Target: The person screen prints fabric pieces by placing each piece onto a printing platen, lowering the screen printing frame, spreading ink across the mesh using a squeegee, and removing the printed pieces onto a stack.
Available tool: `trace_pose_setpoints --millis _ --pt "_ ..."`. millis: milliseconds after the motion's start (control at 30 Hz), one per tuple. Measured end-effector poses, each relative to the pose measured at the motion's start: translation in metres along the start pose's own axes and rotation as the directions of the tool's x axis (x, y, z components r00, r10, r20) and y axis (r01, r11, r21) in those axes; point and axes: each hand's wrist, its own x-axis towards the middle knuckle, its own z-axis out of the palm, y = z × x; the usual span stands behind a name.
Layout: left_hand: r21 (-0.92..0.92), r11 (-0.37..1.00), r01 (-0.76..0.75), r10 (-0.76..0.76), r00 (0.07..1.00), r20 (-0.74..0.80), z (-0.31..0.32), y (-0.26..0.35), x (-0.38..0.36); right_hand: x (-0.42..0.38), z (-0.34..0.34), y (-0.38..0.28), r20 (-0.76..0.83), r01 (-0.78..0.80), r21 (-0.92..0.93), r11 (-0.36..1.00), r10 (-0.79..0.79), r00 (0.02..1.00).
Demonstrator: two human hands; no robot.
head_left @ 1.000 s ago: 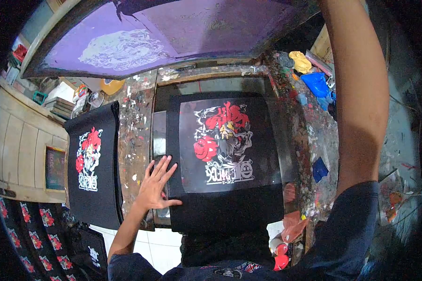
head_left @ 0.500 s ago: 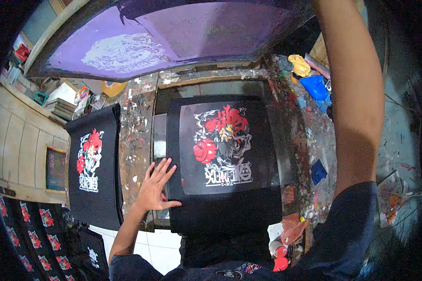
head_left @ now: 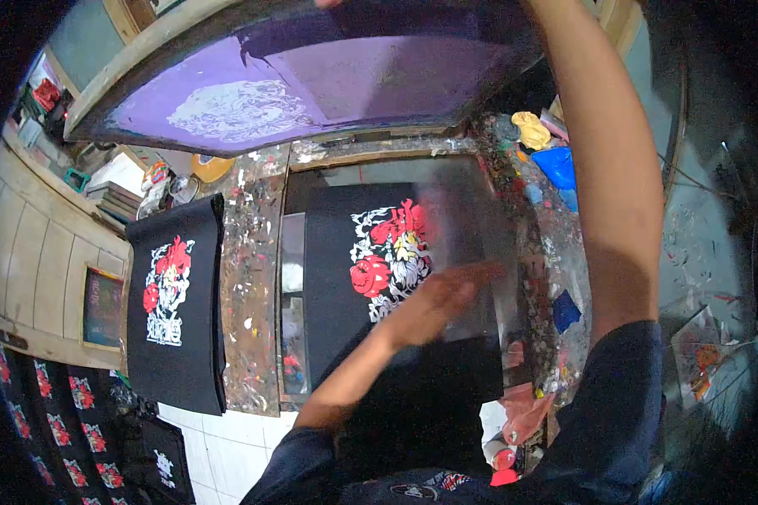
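The left hand (head_left: 442,299) lies blurred over the right part of the black T-shirt (head_left: 345,278) spread on the paint-spattered worktop (head_left: 248,278). Its fingers are stretched out flat and loosely together, the grip wide open and closed on nothing; the palm sits low over the cloth at the lower right of the red-and-white print (head_left: 392,252), though the blur hides whether it truly touches. A clear glossy sheet (head_left: 472,227) seems to cover the shirt under the hand.

The right arm (head_left: 602,194) reaches straight up past the right edge of the raised printing screen (head_left: 312,80), whose purple mesh carries a pale stencil image at its left. The right hand itself is cut off at the top edge, so how far its grip is closed cannot be told.

A second black printed shirt (head_left: 177,303) lies on a board just left of the worktop, well apart from the hand. Blue and yellow rags (head_left: 547,147) sit at the worktop's far right corner.
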Motion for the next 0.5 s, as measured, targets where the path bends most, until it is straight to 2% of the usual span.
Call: trace_pose_setpoints --millis 33,67,100,133,167,233,267,300,333,400,467,500 --pt "0.258 0.952 -0.165 0.193 0.977 -0.090 0.005 0.027 0.005 -0.007 -0.001 -0.007 0.017 -0.007 -0.034 0.999 0.008 1.000" --pt "0.510 0.814 -0.279 0.390 0.912 -0.125 0.009 0.048 0.004 -0.017 0.001 -0.015 0.032 -0.017 -0.065 0.998 0.019 0.999" --pt "0.668 0.698 -0.259 0.536 0.808 -0.246 0.001 0.063 -0.009 -0.042 0.007 -0.040 0.028 -0.046 -0.065 0.997 0.048 0.998" --pt "0.803 0.572 -0.171 0.649 0.693 -0.315 -0.009 0.090 -0.024 -0.067 0.012 -0.065 0.025 -0.075 -0.065 0.995 0.077 0.997" --pt "0.887 0.462 -0.020 0.742 0.557 -0.374 -0.020 0.117 -0.040 -0.091 0.017 -0.089 0.022 -0.104 -0.065 0.992 0.105 0.994" --pt "0.913 0.282 0.294 0.698 0.589 -0.406 -0.039 0.173 -0.077 -0.158 0.082 -0.090 -0.158 0.075 -0.151 0.986 -0.099 0.982" --pt "0.896 0.186 0.402 0.553 0.711 -0.434 -0.048 0.185 -0.103 -0.191 0.115 -0.091 -0.244 0.146 -0.217 0.965 -0.198 0.949" --pt "0.897 0.190 0.400 0.374 0.815 -0.443 -0.061 0.181 -0.129 -0.221 0.138 -0.107 -0.267 0.141 -0.217 0.966 -0.198 0.943" --pt "0.897 0.191 0.399 0.179 0.884 -0.432 -0.067 0.167 -0.151 -0.255 0.162 -0.118 -0.168 0.130 -0.239 0.962 -0.173 0.971" --pt "0.920 0.230 0.318 0.047 0.940 -0.337 -0.060 0.127 -0.183 -0.305 0.211 -0.131 -0.185 0.154 -0.164 0.974 -0.184 0.965" --pt "0.844 0.391 0.367 0.019 0.914 -0.406 -0.047 0.085 -0.206 -0.339 0.240 -0.142 -0.071 0.041 0.030 0.999 -0.039 0.997" --pt "0.849 0.386 0.361 0.030 0.915 -0.403 -0.044 0.064 -0.219 -0.349 0.255 -0.145 -0.091 0.044 0.042 0.998 -0.040 0.995"
